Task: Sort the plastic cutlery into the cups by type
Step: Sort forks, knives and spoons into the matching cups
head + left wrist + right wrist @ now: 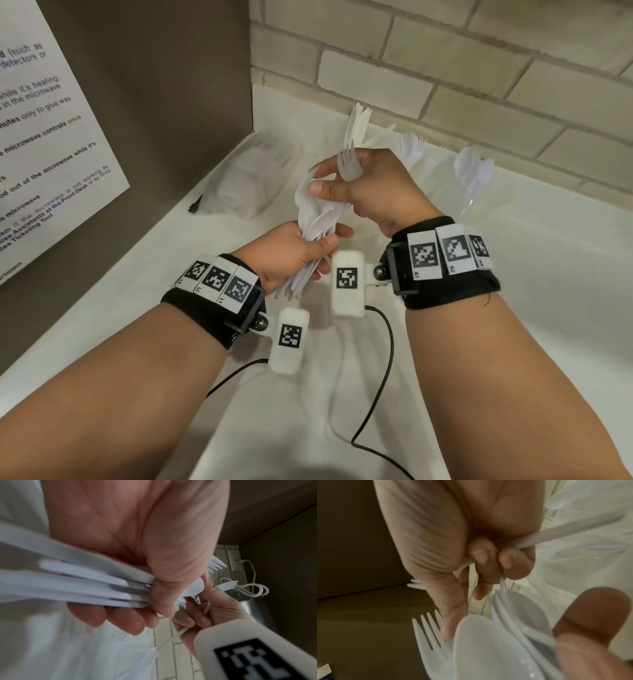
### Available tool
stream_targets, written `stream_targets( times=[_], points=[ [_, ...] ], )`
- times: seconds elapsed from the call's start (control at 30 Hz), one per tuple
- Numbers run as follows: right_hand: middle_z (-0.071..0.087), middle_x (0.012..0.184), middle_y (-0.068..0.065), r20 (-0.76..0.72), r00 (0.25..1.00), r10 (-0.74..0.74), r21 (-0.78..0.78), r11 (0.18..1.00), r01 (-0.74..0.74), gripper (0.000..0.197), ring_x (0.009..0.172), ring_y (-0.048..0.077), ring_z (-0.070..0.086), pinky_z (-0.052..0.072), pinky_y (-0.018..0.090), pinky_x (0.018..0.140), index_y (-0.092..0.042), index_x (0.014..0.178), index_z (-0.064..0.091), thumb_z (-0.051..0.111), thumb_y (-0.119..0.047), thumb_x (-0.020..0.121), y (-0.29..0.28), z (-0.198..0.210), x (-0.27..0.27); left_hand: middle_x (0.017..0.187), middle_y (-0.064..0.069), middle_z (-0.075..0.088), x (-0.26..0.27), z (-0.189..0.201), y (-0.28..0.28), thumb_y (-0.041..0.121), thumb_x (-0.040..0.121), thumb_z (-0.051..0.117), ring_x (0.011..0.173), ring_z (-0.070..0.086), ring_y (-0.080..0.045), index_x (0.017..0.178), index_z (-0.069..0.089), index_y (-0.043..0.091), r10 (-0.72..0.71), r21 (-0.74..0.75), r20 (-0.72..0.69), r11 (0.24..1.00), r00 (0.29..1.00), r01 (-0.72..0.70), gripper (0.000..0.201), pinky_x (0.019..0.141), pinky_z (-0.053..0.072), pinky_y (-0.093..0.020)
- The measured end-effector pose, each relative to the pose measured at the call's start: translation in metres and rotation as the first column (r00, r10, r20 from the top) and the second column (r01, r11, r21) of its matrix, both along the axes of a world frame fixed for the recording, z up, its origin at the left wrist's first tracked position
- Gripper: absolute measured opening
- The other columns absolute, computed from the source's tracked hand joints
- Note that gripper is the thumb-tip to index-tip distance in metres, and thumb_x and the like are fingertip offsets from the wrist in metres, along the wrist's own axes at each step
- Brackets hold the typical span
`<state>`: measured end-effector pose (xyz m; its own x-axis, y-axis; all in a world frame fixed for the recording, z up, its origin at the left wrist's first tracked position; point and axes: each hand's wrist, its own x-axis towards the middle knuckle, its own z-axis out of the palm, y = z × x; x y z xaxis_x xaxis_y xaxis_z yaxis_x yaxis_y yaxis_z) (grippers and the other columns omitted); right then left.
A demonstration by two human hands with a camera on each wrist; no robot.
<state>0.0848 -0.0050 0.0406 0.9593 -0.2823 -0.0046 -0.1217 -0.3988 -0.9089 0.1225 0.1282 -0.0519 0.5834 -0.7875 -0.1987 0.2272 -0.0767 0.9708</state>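
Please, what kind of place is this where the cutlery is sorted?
Probably a shared kitchenette or break room: a posted notice of microwave rules mentioning a front desk, a white counter against a tiled wall, and a wall outlet.

A pale brick wall (445,61) backs the white counter (513,325), brown panel (154,85) left.

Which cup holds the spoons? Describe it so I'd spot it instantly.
Follow the pale brick wall down to the white counter. The clear plastic cup stands farthest right, beyond the right hand. Only it holds rounded white plastic spoon bowls, not tines.
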Motion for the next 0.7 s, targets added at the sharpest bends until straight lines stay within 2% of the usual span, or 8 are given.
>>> stream_targets(
  times=[0.07,0.17,0.27,0.33,0.4,0.5,0.6,0.7],
  points=[
    [0.066,0.075,-0.009,0.036,0.999,0.015,0.01,1.0,-0.016,0.015,0.072,0.006,0.059,0.044,0.016,0.061,-0.017,0.084,0.072,0.081,-0.012,0.073,0.0,0.0,0.002,0.103,-0.018,0.059,-0.001,0.0,0.0,0.036,0.083,0.063,0.093,0.055,-0.031,0.109,0.07,0.021,-0.012,0.015,0.008,1.0,1.0,0.012,0.031,0.097,0.042,-0.059],
    [0.059,0.076,-0.02,-0.008,0.994,0.11,-0.097,0.989,-0.11,0.028,0.073,-0.004,0.056,0.045,0.012,0.067,-0.022,0.098,0.072,0.081,-0.012,0.073,-0.002,0.004,0.001,0.105,-0.019,0.059,-0.001,-0.001,0.001,0.035,0.082,0.064,0.093,0.053,-0.031,0.107,0.071,0.02,-0.012,0.013,0.011,1.0,1.0,0.012,0.029,0.096,0.04,-0.063],
    [0.064,0.078,-0.014,-0.008,0.992,0.129,-0.149,0.98,-0.129,0.018,0.075,0.001,0.061,0.049,0.022,0.073,-0.016,0.09,0.071,0.08,-0.017,0.075,0.001,0.003,0.002,0.111,-0.023,0.059,-0.002,0.001,0.002,0.033,0.086,0.064,0.094,0.053,-0.031,0.107,0.07,0.019,-0.012,0.006,0.023,1.0,1.0,0.012,0.026,0.097,0.04,-0.062],
    [0.067,0.079,-0.011,0.075,0.997,0.03,-0.083,0.996,-0.024,0.011,0.073,0.0,0.062,0.049,0.019,0.07,-0.018,0.083,0.065,0.076,-0.018,0.08,0.0,0.004,0.004,0.109,-0.02,0.06,-0.001,0.001,0.002,0.03,0.089,0.062,0.094,0.053,-0.031,0.11,0.069,0.019,-0.017,0.008,0.015,1.0,1.0,0.017,0.024,0.097,0.042,-0.059],
    [0.07,0.083,-0.006,0.201,0.971,-0.132,0.071,0.99,0.12,0.009,0.077,0.001,0.067,0.045,0.017,0.061,-0.015,0.088,0.057,0.065,-0.018,0.09,-0.003,0.01,0.006,0.108,-0.018,0.059,0.001,-0.002,0.004,0.031,0.089,0.06,0.094,0.053,-0.032,0.116,0.066,0.018,-0.03,0.005,-0.022,1.0,0.999,0.03,0.03,0.092,0.047,-0.052],
    [0.07,0.068,-0.004,0.367,0.848,-0.383,0.352,0.901,0.255,0.011,0.07,0.011,0.07,0.041,0.023,0.05,-0.018,0.09,0.042,0.049,-0.014,0.097,-0.012,0.025,0.005,0.099,-0.016,0.058,0.004,-0.006,0.005,0.033,0.086,0.058,0.083,0.053,-0.031,0.126,0.059,0.012,-0.053,-0.059,-0.155,0.997,0.986,0.044,0.045,0.077,0.05,-0.041],
    [0.059,0.067,-0.003,0.439,0.804,-0.4,0.185,0.917,0.355,0.01,0.057,0.007,0.057,0.042,0.028,0.059,-0.023,0.095,0.042,0.045,-0.013,0.095,-0.022,0.025,0.003,0.078,0.0,0.054,0.005,-0.005,0.006,0.029,0.087,0.052,0.063,0.049,-0.016,0.132,0.051,0.006,-0.112,-0.166,-0.323,0.984,0.94,0.06,0.05,0.06,0.049,-0.031],
    [0.052,0.074,-0.002,0.332,0.897,-0.293,0.037,0.954,0.297,0.015,0.049,0.008,0.053,0.052,0.032,0.055,-0.031,0.094,0.043,0.045,-0.016,0.096,-0.021,0.016,-0.001,0.074,0.004,0.053,0.006,-0.003,0.007,0.028,0.087,0.053,0.059,0.047,-0.012,0.136,0.046,0.006,-0.191,-0.254,-0.395,0.963,0.898,0.093,0.054,0.058,0.043,-0.028]
  ],
)
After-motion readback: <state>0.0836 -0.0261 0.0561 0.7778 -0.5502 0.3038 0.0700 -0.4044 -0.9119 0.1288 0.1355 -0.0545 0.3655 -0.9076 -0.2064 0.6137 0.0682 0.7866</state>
